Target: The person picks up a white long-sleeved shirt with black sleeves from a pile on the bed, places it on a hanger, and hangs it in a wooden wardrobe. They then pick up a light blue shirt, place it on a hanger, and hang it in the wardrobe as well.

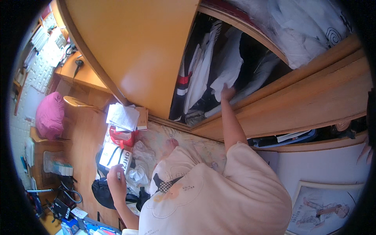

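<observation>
My right hand (228, 92) reaches into the open wardrobe and grips the lower part of a white garment (230, 63), its fingers partly blurred. To the left of that garment hang other white clothes (199, 73) and a dark garment with a red and white band (182, 82). My left hand (116, 177) hovers with loosely curled fingers and a gap at the thumb, holding nothing that I can see. Just past it lies a white box or bag with black lettering (111, 155); whether the hand touches it is unclear.
A wooden sliding door (132, 53) covers the wardrobe's left side. Plastic-wrapped bedding (305, 29) fills an upper compartment. Papers (122, 116), a red bag (122, 136) and a black bag (102, 192) lie on the patterned bedding (158, 132). A chair (77, 102) and a framed picture (326, 205) flank the space.
</observation>
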`<state>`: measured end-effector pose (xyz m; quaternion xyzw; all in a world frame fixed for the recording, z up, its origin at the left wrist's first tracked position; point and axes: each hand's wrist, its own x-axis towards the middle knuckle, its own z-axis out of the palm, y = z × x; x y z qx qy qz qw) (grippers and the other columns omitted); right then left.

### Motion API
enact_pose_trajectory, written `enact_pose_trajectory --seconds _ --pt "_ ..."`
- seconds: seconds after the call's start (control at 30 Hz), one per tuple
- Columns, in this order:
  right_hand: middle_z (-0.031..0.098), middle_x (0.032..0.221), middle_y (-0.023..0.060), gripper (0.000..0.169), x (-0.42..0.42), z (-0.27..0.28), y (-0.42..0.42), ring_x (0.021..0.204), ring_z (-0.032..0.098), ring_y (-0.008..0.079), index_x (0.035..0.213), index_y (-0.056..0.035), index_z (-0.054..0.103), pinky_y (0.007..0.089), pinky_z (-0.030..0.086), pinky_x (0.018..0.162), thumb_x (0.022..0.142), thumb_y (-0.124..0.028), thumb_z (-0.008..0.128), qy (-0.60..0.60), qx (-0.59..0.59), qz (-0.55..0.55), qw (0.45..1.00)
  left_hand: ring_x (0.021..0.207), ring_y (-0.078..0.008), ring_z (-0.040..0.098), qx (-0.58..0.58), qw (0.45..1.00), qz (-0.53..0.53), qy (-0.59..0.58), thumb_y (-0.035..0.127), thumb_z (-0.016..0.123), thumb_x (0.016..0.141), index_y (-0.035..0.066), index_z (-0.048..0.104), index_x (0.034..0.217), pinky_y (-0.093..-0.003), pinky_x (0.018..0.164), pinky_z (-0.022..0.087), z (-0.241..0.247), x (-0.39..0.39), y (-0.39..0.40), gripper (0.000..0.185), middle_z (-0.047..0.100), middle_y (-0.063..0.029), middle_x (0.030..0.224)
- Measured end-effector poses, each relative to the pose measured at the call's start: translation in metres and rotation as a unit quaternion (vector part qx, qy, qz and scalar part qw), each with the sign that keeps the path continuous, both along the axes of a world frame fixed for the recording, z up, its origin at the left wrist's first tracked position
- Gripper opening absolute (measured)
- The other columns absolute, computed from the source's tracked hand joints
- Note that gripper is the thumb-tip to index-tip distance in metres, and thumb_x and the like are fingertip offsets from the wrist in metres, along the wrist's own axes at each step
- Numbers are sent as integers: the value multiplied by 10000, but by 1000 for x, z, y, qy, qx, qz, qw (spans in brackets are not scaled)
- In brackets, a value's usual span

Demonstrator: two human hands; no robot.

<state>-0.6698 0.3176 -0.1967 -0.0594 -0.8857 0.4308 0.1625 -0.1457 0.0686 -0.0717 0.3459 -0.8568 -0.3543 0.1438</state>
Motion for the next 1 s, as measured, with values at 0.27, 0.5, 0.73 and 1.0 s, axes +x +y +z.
enact_pose_trajectory --seconds 0.27,0.5,0.73,1.0 --pt "627 676 119 167 107 -178 -4 506 589 186 871 29 607 294 472 433 851 -117 529 -314 -27 343 885 817 -206 603 312 926 -71 200 -23 535 788 -6 609 937 -288 740 453 37 51 23 168 637 -102 875" --pt "630 900 160 212 346 -170 -90 851 592 335 879 -73 665 402 468 752 771 -227 568 -227 439 756 429 861 -212 585 347 902 -66 247 59 509 850 28 603 1001 -309 768 444 16 111 57 181 637 -73 887" --pt "634 817 166 205 405 -197 -136 766 613 306 884 -44 665 364 478 701 748 -173 581 -191 376 823 380 1137 -330 450 412 884 160 -154 389 521 831 13 453 1218 -396 942 367 -247 223 196 544 470 -199 1232" --pt "627 865 185 211 407 -284 -169 810 605 335 856 -45 673 375 484 714 739 -173 554 -196 495 792 300 1291 -402 226 560 748 357 -27 513 518 805 -99 158 1337 -387 1064 213 -297 188 309 887 198 -316 1376"
